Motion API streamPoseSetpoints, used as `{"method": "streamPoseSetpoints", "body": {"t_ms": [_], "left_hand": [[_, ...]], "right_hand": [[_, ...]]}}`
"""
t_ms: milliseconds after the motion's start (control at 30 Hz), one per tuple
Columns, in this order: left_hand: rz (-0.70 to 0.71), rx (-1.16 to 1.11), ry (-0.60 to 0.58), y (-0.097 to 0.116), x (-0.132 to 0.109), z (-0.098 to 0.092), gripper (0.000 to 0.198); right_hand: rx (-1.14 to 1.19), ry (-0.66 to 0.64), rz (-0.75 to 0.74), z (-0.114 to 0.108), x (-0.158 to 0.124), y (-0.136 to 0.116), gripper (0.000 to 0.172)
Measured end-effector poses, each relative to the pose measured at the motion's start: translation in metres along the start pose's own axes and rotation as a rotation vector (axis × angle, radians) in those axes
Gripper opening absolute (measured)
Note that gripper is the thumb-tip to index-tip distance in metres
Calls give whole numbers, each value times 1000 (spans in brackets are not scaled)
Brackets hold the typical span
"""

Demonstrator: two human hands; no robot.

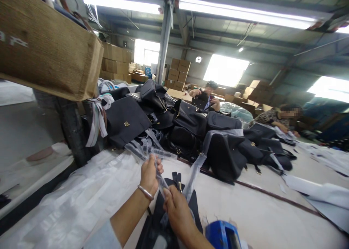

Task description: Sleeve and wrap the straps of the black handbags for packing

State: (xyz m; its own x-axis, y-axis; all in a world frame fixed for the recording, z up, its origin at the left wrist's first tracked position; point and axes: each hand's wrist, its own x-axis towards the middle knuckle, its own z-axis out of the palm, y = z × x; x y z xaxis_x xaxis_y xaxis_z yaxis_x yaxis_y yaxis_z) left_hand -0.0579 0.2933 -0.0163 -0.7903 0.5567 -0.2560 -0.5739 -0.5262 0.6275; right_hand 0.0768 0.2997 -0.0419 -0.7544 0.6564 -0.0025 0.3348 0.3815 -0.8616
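My left hand (149,174), with a bangle at the wrist, is closed around a clear plastic strip (161,180). Just to its right and lower, my right hand (176,209) pinches the same plastic with its thumb on top. Beneath both hands a black bag (152,223) lies on the pale table, its short straps and a buckle showing near its upper end. Another length of plastic film (195,172) runs from behind my right hand up towards the piled bags.
Black bags (225,156) are heaped across the table. A blue tape dispenser (222,234) stands right of my right hand, white sheets (92,194) lie left. A burlap bag (49,41) hangs upper left. Two people (208,96) are beyond the heap.
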Motion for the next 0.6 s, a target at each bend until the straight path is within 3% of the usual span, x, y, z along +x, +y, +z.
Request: {"method": "streamPoseSetpoints", "body": {"t_ms": [200,433,600], "left_hand": [[27,29,-25,-7,-14,3,34],[-11,17,-26,0,-9,2,31],[-40,16,-55,-4,-11,2,30]], "right_hand": [[230,53,71,11,9,10,29],[344,-98,3,-7,6,-10,34],[359,-59,18,-7,4,-10,34]]}}
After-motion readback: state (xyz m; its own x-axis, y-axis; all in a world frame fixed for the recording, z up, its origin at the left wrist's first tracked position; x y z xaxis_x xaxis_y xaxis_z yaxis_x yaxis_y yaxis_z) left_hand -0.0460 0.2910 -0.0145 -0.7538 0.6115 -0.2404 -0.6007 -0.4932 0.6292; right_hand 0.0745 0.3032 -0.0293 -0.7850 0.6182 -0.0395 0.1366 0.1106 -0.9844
